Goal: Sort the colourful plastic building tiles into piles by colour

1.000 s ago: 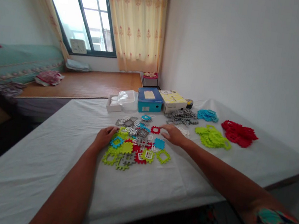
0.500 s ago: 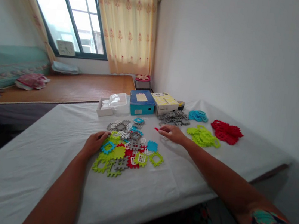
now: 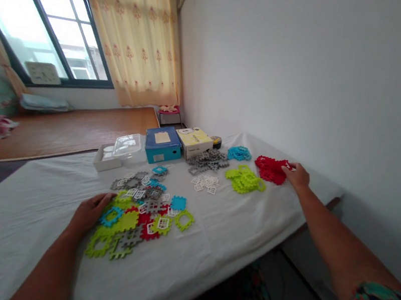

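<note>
My right hand (image 3: 297,176) reaches to the far right of the table, its fingers pinched on a red interlocking plastic piece at the edge of the red pile (image 3: 270,169). My left hand (image 3: 90,211) rests at the left side of a mixed spread of interlocking pieces, fingers extended and touching the edge near a lime green piece (image 3: 124,200). The spread also has a blue square piece (image 3: 178,203), a lime ring-shaped piece (image 3: 184,220), grey pieces (image 3: 132,236), red ones, and small white lattice pieces overlapping them.
Sorted piles lie toward the wall: lime green (image 3: 244,180), blue (image 3: 239,152), grey (image 3: 208,161) and white (image 3: 206,183). Behind stand a blue box (image 3: 163,145), a yellow-white box (image 3: 194,142), a clear plastic container (image 3: 128,146) and a white box (image 3: 108,158). A white cloth covers the table (image 3: 200,266).
My right hand has moved right with the red piece, from beside the grey pile to the red pile. The view has turned right. My left hand stays by the mixed spread.
</note>
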The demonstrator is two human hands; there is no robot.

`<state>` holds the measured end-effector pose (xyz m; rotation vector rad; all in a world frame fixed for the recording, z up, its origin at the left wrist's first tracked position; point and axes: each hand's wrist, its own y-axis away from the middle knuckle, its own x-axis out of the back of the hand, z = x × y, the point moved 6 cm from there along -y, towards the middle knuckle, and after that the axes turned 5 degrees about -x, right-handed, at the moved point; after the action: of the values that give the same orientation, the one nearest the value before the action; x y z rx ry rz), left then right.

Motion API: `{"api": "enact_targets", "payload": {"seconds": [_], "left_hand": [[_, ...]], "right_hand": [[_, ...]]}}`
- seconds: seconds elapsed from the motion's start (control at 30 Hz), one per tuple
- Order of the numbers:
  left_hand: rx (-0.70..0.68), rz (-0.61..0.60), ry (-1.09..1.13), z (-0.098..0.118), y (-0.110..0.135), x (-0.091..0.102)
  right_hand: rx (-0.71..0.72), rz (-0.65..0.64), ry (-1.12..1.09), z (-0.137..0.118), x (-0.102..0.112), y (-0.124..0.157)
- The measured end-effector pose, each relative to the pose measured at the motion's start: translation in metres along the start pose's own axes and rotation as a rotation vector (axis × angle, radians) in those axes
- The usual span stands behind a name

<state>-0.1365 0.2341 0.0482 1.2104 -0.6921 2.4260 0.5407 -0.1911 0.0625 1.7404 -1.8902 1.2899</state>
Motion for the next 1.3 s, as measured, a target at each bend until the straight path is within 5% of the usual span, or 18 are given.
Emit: {"api": "enact_targets", "payload": {"seconds": [0.2, 0.63, 0.73, 0.83, 0.93, 1.1, 1.2, 1.3], "left_hand": [[0.017, -0.003, 0.022, 0.005, 0.003, 0.005], [0.017, 0.020, 0.040, -0.001, 0.002, 0.001], [-0.016, 0.012, 0.061, 0.007, 0.007, -0.002], [0.000, 0.010, 0.084, 0.010, 0.009, -0.004], [-0.011, 0.017, 0.106, 0.011, 0.010, -0.007], [-0.020, 0.019, 0.123, 0.009, 0.011, -0.010], [-0.029, 0.016, 0.131, 0.008, 0.011, -0.010], [-0.039, 0.018, 0.135, 0.007, 0.010, -0.009]], "right_hand": [[0.325, -0.057, 0.127, -0.008, -0.026, 0.010], [-0.025, -0.149, 0.183, 0.010, -0.026, -0.010], [-0.022, -0.062, 0.146, 0.009, -0.015, -0.005], [0.114, 0.054, 0.068, -0.025, -0.001, 0.006], [0.410, -0.018, -0.076, -0.102, 0.002, 0.047], [0.822, -0.645, -0.323, -0.237, -0.025, 0.195], [1.082, -0.807, -0.334, -0.282, -0.034, 0.280], [1.196, -0.860, -0.216, -0.298, -0.046, 0.324]]}}
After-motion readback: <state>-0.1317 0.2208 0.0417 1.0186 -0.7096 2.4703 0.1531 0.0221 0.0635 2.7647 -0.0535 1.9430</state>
